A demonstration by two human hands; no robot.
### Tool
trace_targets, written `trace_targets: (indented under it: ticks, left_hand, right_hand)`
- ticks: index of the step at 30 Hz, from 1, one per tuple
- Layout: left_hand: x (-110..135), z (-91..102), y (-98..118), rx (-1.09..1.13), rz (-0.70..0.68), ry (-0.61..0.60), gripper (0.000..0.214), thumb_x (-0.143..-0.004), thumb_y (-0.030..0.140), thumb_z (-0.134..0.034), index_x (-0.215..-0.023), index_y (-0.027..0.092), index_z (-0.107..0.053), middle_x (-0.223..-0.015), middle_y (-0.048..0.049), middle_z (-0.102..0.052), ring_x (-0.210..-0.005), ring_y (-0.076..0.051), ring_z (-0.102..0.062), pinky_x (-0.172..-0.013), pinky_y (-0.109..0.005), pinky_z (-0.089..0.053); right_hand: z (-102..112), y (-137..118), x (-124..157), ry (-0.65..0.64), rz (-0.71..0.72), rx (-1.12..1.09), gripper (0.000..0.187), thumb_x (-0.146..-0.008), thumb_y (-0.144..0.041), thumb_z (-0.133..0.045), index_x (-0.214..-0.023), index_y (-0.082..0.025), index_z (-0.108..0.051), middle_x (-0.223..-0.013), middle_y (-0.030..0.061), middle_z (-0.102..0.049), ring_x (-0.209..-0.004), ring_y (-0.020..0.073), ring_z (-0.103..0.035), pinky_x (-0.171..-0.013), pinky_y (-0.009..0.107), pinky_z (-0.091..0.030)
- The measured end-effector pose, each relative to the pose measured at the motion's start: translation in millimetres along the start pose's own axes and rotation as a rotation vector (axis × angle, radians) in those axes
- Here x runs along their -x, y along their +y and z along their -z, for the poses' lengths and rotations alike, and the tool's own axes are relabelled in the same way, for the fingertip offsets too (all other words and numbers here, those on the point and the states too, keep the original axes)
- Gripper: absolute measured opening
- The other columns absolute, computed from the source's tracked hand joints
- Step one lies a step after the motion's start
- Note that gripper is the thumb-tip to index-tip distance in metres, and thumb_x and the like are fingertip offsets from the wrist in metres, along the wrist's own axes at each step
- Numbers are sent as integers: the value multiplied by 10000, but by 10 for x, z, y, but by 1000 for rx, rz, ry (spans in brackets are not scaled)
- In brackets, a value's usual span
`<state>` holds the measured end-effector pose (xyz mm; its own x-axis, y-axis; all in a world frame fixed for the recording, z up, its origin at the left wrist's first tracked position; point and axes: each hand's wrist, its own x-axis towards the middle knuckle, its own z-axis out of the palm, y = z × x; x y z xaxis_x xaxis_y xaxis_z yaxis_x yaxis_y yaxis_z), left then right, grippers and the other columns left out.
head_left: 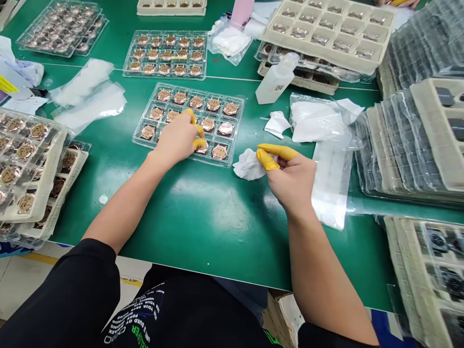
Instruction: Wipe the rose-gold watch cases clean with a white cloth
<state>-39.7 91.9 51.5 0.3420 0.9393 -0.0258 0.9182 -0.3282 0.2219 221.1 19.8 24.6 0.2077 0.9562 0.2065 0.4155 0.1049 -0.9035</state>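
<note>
My left hand [177, 137], with yellow finger cots on its fingertips, reaches into a clear plastic tray [139, 137] of rose-gold watch cases. Its fingers curl down among the cases, and what lies between them is hidden. Next to it, a watch case [219, 152] sits in the front right pocket with its marked back up. Another case [226, 128] in that column has a paler, pinkish face. Right of the tray, my right hand [290, 171] pinches a crumpled white cloth [248, 165] between thumb and index finger, both in yellow cots, just above the green table [203, 217].
Behind stands a second filled tray [165, 55]. A white bottle [277, 79] and white wipes [319, 118] are beyond my right hand. Tray stacks flank both sides, one at left [29, 169] and another at right [406, 140]. Another person's hand [402, 4] shows top right.
</note>
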Motion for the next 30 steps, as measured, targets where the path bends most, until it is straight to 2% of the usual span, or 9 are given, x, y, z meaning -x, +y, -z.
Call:
trace_targets:
  ticks: [4, 7, 10, 13, 16, 21, 23, 26, 30]
  left_hand:
    - [-103, -80, 165, -22, -222, -23, 368, -938, 362, -631, -1249, 186, -717, -1273, -151, -553, -1231, -346, -530, -1041, -450, -435]
    - [-164, -129, 287, -96, -353, -38, 318, -965, 302, -574, -1200, 158, -733, -1275, -156, -571, -1216, -332, -545, -1040, -434, -415]
    - [-190, -139, 373, -182, -419, -37, 332, -983, 206, -474, -1168, 131, -739, -1242, -165, -606, -1202, -326, -558, -1033, -436, -411]
    - [-177, -96, 422, -204, -381, -1, 343, -948, 156, -490, -1190, 126, -731, -1187, -169, -646, -1179, -315, -578, -1003, -418, -434]
    - [-153, -22, 426, -206, -232, 30, 317, -914, 157, -526, -1122, 90, -756, -1102, -189, -680, -1094, -314, -627, -917, -406, -480]
    - [-169, 87, 291, -142, -59, -137, 292, -874, 245, -599, -1054, 104, -782, -886, -150, -711, -894, -305, -680, -770, -387, -497]
    - [-187, 91, 238, -129, -106, -121, 305, -900, 264, -580, -1107, 152, -774, -971, -132, -713, -929, -291, -681, -791, -376, -492]
    - [-196, 14, 244, -145, -250, -122, 328, -922, 237, -559, -1189, 203, -746, -1200, -130, -654, -995, -273, -679, -816, -362, -488]
    - [-180, -81, 309, -90, -246, -163, 327, -949, 317, -579, -1208, 182, -724, -1301, -171, -585, -980, -292, -680, -821, -392, -506]
  right_hand:
    - [-172, 139, -25, -26, -48, -167, 244, -771, -409, -811, -942, -236, -802, -917, 35, -797, -831, 191, -739, -779, 352, -608]
    - [-319, 243, -61, 35, -103, -302, 247, -706, -372, -833, -903, -227, -799, -929, 30, -799, -869, 195, -739, -811, 350, -607]
    - [-418, 300, -89, 101, -133, -366, 221, -680, -323, -819, -877, -225, -798, -912, 23, -798, -854, 184, -730, -812, 335, -600]
    - [-439, 313, -94, 115, -120, -369, 214, -676, -292, -801, -880, -226, -799, -908, 21, -796, -853, 176, -726, -818, 328, -593]
    - [-422, 316, -86, 115, -118, -360, 225, -669, -306, -806, -878, -223, -791, -908, 21, -793, -859, 179, -728, -817, 335, -592]
    - [-414, 328, -85, 95, -114, -345, 261, -692, -366, -813, -903, -213, -787, -922, 30, -786, -876, 189, -731, -817, 341, -591]
    - [-420, 333, -87, 91, -112, -341, 257, -699, -363, -806, -907, -213, -788, -929, 32, -787, -883, 188, -730, -814, 334, -590]
    - [-431, 338, -89, 93, -113, -327, 258, -704, -362, -797, -915, -214, -787, -943, 32, -791, -896, 187, -730, -824, 331, -591]
    - [-428, 356, -92, 123, -115, -359, 312, -691, -407, -821, -927, -209, -777, -951, 34, -790, -898, 182, -729, -854, 338, -593]
